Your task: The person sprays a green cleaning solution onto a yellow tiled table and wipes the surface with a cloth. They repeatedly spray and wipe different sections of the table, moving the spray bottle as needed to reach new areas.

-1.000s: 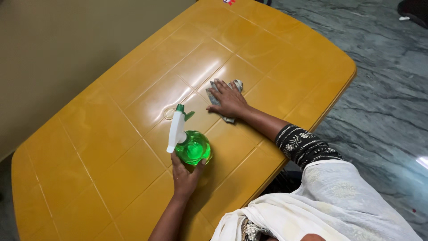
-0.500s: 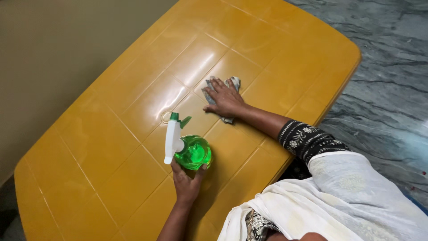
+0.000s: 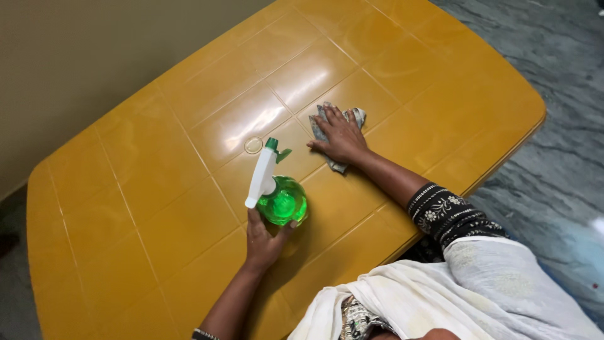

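Left hand grips a spray bottle; right hand, fingers spread, presses a cloth mid-table (edges well apart).

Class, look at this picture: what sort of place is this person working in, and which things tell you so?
Probably a room in a home: a yellow plastic table stands against a plain wall on a grey marbled stone floor.

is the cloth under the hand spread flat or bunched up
Bunched up: the grey cloth shows crumpled folds poking out around the right hand, which presses it onto the yellow table.
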